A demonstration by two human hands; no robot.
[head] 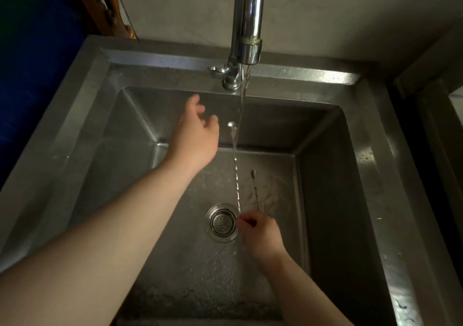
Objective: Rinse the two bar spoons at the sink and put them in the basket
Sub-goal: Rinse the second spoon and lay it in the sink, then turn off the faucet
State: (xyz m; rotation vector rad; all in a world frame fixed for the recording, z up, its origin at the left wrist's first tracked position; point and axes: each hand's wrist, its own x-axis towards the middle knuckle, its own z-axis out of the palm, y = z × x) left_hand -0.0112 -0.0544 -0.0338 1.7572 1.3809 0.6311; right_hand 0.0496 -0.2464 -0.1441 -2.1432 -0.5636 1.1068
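Holding two bar spoons (235, 173) pinched in right hand (260, 233) fingers above the drain strainer (221, 221), one bowl raised into the water stream (241, 115) inside the steel sink (350, 175); reaching toward the faucet (246, 25) with left hand (195, 135), fingers apart.

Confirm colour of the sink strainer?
Shiny silver metal with a perforated centre, strainer; head view.

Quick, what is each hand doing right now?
Left hand: open, holding nothing, raised near the water stream.
Right hand: fingers closed on two bar spoons, one under the water.
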